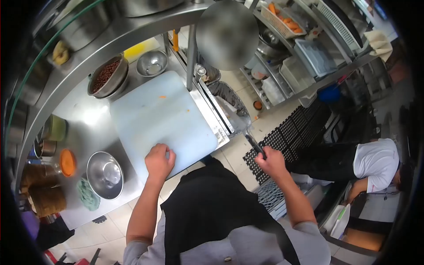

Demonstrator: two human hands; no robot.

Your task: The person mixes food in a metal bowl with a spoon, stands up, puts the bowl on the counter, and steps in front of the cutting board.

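Note:
My left hand (159, 162) is curled into a fist over the near part of a white cutting board (159, 110), with nothing showing from its fingers. Two small orange scraps lie on the board. To the right of the board, my right hand (270, 162) grips the black handle of a knife (255, 145). Its broad blade points away from me, over the floor beside a lined waste bin (227, 95), and is partly blurred.
A bowl of dark red beans (107, 76) and a small steel bowl (152, 63) stand behind the board. At left are another steel bowl (105, 176), a green cloth (88, 194) and an orange lid (67, 162). Shelves hold a carrot basket (282, 20). Another person (375, 163) works at right.

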